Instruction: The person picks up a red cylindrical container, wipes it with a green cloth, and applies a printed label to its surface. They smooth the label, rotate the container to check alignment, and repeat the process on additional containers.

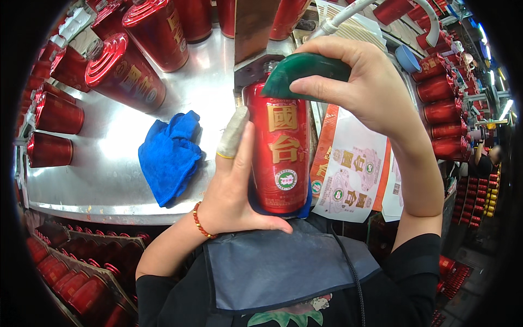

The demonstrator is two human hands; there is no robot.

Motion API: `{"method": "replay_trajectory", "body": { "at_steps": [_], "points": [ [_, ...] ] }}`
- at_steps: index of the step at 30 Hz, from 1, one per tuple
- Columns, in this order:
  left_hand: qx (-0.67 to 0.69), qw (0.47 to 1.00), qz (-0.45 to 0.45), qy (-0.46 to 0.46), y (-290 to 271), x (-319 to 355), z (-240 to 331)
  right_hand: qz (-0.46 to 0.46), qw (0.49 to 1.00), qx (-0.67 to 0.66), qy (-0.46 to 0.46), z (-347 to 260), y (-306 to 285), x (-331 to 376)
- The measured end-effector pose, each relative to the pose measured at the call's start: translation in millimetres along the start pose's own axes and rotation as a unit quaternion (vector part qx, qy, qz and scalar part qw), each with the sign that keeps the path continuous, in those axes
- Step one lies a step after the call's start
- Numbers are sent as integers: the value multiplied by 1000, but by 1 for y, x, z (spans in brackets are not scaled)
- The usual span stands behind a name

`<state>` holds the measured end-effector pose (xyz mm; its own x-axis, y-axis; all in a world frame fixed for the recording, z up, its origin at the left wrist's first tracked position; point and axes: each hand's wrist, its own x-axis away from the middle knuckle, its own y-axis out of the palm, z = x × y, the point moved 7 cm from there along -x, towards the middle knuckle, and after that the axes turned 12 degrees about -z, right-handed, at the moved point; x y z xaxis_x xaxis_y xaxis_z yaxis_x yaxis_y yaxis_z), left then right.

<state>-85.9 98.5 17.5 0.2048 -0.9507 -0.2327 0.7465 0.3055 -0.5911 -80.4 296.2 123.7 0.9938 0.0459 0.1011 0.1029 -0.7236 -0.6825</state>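
A red bottle (pixel 281 158) with raised gold characters and a round green-and-white mark lies in front of me, its neck pointing away. My left hand (pixel 231 188) steadies it, with straight fingers along its left side and the thumb by its base. A pale cover with a yellow band wraps one of those fingertips. My right hand (pixel 354 82) pinches a curved dark green scraper (pixel 310 72) between thumb and fingers. The scraper's edge is over the bottle's shoulder, and whether it touches cannot be told. Part of a blue cloth shows under the bottle's base.
A crumpled blue cloth (pixel 171 155) lies on the metal table (pixel 109 188). Several red bottles (pixel 125 73) stand at the far left. Printed sticker sheets (pixel 348 180) lie right of the bottle, below a white pipe (pixel 332 24). Racks of red bottles (pixel 76 278) fill the lower left and right side.
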Motion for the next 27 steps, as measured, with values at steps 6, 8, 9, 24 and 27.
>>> {"method": "replay_trajectory", "body": {
  "at_steps": [6,8,9,24,27],
  "points": [
    [-35,999,35,-11,9,0,-2,-4,990,131,-51,-14,0,-3],
    [-47,998,42,-11,9,-1,-1,35,992,110,-52,-12,-8,-4],
    [-53,998,46,-11,9,-1,-1,54,992,99,-53,-9,-13,-6],
    [-47,998,51,-8,6,-3,1,68,987,85,-115,-11,-3,6],
    [-48,997,52,-7,8,-2,1,59,988,86,-114,-11,-3,6]
  ]
}}
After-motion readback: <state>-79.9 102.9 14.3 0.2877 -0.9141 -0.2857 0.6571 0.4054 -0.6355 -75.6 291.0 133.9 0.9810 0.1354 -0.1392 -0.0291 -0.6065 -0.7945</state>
